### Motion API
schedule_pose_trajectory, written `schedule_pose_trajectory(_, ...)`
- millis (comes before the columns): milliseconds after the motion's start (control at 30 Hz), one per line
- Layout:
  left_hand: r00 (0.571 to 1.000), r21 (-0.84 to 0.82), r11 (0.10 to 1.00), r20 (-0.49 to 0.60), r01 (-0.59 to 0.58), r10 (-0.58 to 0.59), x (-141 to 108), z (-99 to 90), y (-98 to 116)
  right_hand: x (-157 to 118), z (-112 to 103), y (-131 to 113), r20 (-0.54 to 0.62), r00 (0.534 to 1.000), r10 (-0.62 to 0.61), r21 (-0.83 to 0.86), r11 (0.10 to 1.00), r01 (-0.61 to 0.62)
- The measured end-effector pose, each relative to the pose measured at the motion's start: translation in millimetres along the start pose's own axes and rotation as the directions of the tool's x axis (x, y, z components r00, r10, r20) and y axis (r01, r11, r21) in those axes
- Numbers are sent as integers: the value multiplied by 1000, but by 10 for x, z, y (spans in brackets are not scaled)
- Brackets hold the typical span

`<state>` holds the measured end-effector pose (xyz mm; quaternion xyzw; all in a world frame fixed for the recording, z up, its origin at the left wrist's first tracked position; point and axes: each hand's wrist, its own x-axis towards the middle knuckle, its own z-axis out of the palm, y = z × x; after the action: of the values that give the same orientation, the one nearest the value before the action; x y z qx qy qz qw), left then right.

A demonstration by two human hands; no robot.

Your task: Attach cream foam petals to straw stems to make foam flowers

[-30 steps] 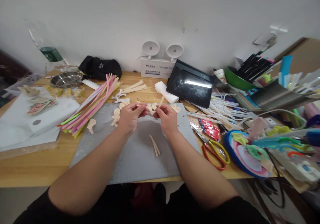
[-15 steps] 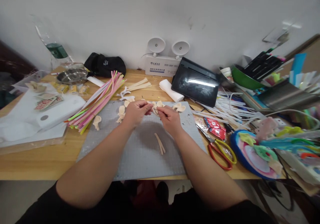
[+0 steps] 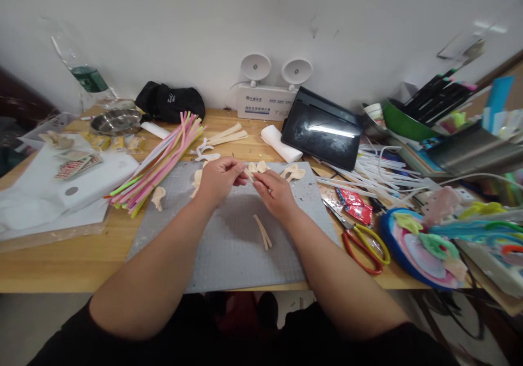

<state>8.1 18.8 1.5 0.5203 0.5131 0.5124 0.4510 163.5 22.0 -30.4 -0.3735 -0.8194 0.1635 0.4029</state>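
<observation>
Over the back half of a grey mat (image 3: 241, 262), my left hand (image 3: 223, 179) and my right hand (image 3: 275, 190) meet almost fingertip to fingertip. Both pinch a small cream strip (image 3: 250, 175) between them; its ends are hidden by the fingers. Cream curled pieces (image 3: 261, 166) lie just behind the hands, with more at the right (image 3: 293, 172) and beside my left hand (image 3: 197, 180). One curled piece (image 3: 158, 197) sits alone at the mat's left. A folded cream strip (image 3: 262, 232) rests on the mat in front of the hands.
Pink and yellow fuzzy stems (image 3: 157, 167) lie at left, near a metal bowl (image 3: 116, 122). A black tray (image 3: 322, 129) and white roll (image 3: 281, 144) stand behind. Scissors (image 3: 359, 241), red packets (image 3: 354, 205), white stems (image 3: 379, 170) and a round blue-edged piece (image 3: 420, 249) are at right.
The fingers have shifted slightly around the small strip, and my right hand's fingers are a little more spread. The whole view has moved slightly.
</observation>
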Motion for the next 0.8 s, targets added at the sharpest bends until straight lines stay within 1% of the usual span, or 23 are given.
schedule_pose_trajectory(100,1000,7,1000,-13,-2,2,-15,28,4,-6,-3,-35,10,999,33,-66,997,-32)
schedule_pose_trajectory(233,999,-7,1000,-34,-2,1,-34,64,-4,-2,11,-28,-16,999,51,-98,994,-52)
schedule_pose_trajectory(367,998,-22,1000,-55,19,-21,-43,85,-7,8,25,14,-50,998,39,-79,996,-43)
schedule_pose_trajectory(533,997,-36,997,-35,62,-64,-52,104,2,9,26,41,-64,997,44,-67,997,-48)
schedule_pose_trajectory(700,997,-30,997,-21,70,-70,-47,115,-32,6,32,59,-70,997,32,-59,998,-36)
schedule_pose_trajectory(800,998,-5,998,-15,63,-63,-40,118,-69,4,31,76,-53,998,37,-54,998,-40)
